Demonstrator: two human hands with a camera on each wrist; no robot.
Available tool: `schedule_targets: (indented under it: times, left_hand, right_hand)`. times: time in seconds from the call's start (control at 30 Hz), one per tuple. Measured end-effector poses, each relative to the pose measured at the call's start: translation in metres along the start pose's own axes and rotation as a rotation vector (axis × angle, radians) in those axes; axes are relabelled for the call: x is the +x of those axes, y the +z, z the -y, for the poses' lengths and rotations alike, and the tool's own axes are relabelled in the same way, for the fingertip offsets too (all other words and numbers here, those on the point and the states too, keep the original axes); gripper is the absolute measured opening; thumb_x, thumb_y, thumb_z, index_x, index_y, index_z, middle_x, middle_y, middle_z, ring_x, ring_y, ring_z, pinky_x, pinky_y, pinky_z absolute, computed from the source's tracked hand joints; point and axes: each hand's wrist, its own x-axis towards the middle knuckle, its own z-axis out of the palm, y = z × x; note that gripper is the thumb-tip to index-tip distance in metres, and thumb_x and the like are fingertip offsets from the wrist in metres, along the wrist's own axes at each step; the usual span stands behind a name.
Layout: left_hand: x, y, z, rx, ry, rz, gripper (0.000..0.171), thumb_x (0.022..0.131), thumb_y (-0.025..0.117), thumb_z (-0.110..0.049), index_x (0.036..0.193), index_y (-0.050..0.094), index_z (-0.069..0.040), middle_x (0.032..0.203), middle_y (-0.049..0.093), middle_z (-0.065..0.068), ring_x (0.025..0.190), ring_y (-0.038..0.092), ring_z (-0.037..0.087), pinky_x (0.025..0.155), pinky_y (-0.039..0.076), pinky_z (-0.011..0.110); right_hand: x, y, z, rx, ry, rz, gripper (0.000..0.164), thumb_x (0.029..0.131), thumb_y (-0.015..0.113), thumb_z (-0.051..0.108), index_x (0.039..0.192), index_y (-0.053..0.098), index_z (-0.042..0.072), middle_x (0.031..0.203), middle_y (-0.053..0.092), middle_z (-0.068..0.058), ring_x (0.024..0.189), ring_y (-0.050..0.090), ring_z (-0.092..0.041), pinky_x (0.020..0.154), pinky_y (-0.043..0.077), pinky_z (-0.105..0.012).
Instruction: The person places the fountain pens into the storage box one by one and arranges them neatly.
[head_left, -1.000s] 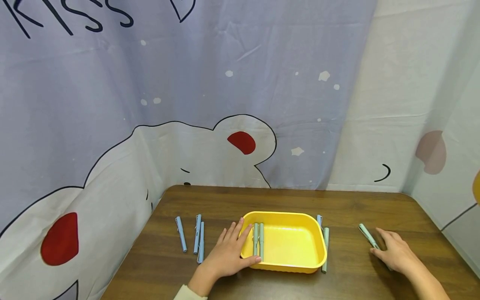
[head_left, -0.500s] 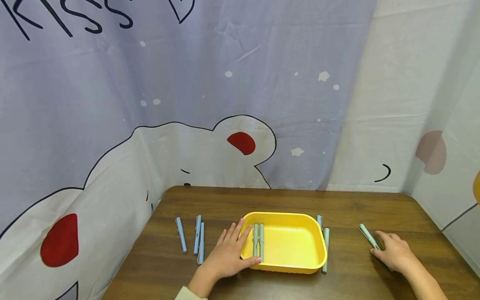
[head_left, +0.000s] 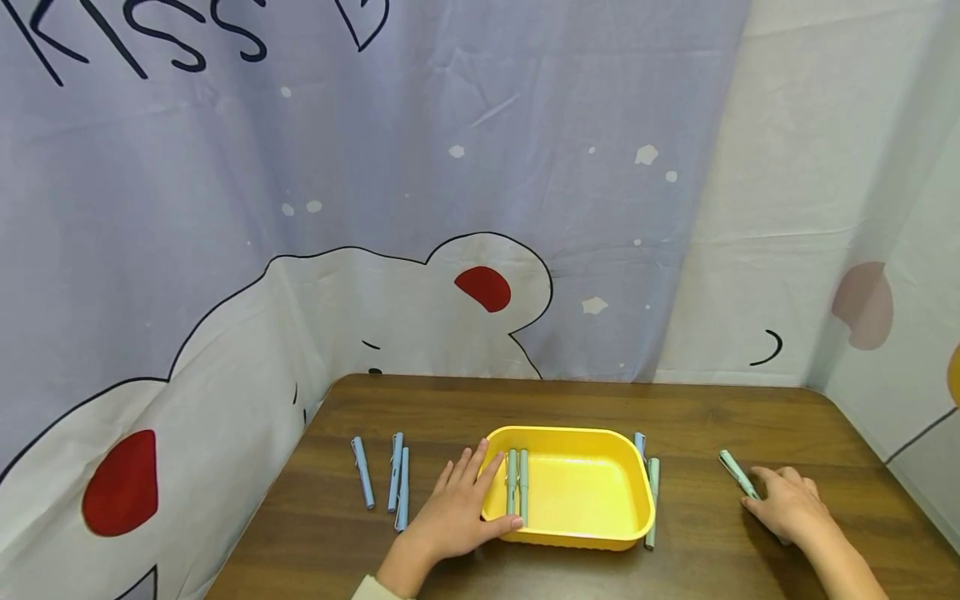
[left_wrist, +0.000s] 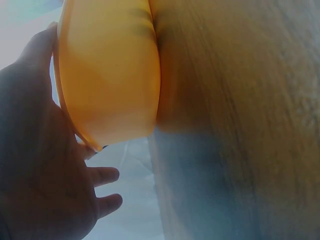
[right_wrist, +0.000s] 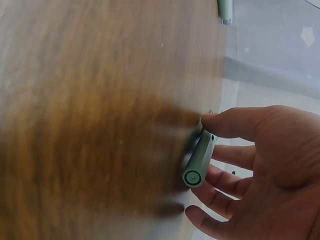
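Note:
A shallow yellow tray (head_left: 585, 483) stands on the table, two pale green pens (head_left: 517, 483) lying side by side along its left end. My left hand (head_left: 457, 512) rests on the tray's left rim with fingers spread straight and the thumb over the front edge; the left wrist view has this hand (left_wrist: 55, 155) beside the tray's outer wall (left_wrist: 107, 75). To the right, my right hand (head_left: 791, 504) pinches another pale green pen (head_left: 737, 472) lying on the table. In the right wrist view the thumb and fingertips sit on either side of this pen (right_wrist: 200, 160).
Several light blue pens (head_left: 403, 487) lie left of the tray. Against its right side are a green pen (head_left: 652, 504) and a blue pen (head_left: 639, 442), both partly hidden. A printed cloth (head_left: 480, 167) hangs behind the wooden table (head_left: 697, 417).

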Motion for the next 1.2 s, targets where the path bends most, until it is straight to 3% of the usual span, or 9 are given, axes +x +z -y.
schedule_targets:
  times: [0.27,0.5,0.97,1.2]
  left_hand:
    - [-0.0004,-0.0007,-0.0006,-0.014,-0.001,-0.002,0.094,0.092,0.053,-0.072,0.163,0.025,-0.017,0.170,0.010,0.012,0.153,0.020,0.042,0.119,0.020,0.064]
    - [-0.0005,-0.0019,-0.0017,-0.018,-0.002,-0.005,0.094,0.092,0.054,-0.071,0.163,0.025,-0.017,0.170,0.010,0.012,0.153,0.020,0.042,0.119,0.020,0.064]
    - [-0.0004,-0.0005,-0.0012,-0.017,0.003,-0.008,0.093,0.093,0.054,-0.070,0.163,0.024,-0.017,0.170,0.010,0.014,0.152,0.020,0.042,0.119,0.021,0.064]
    - [-0.0009,-0.0005,-0.0012,-0.014,0.005,-0.010,0.093,0.093,0.054,-0.070,0.163,0.024,-0.016,0.170,0.011,0.014,0.152,0.021,0.043,0.118,0.021,0.065]
  right_hand:
    - [0.0038,-0.0014,0.0025,-0.001,-0.002,0.009,0.059,0.096,0.068,0.024,0.135,0.046,-0.015,0.112,0.050,-0.037,0.088,0.051,-0.039,0.064,0.045,-0.043]
    - [0.0076,0.0003,0.0017,0.005,-0.029,-0.005,0.055,0.095,0.067,0.019,0.133,0.047,-0.016,0.105,0.053,-0.033,0.083,0.051,-0.032,0.064,0.048,-0.042]
    - [0.0078,0.0011,0.0043,-0.004,-0.047,-0.021,0.045,0.093,0.066,0.011,0.125,0.053,-0.017,0.107,0.058,-0.038,0.096,0.060,-0.047,0.074,0.052,-0.055]
    - [0.0046,-0.0014,0.0064,0.072,0.000,-0.032,0.049,0.093,0.060,0.013,0.129,0.050,-0.018,0.105,0.063,-0.032,0.074,0.057,-0.025,0.058,0.048,-0.036]
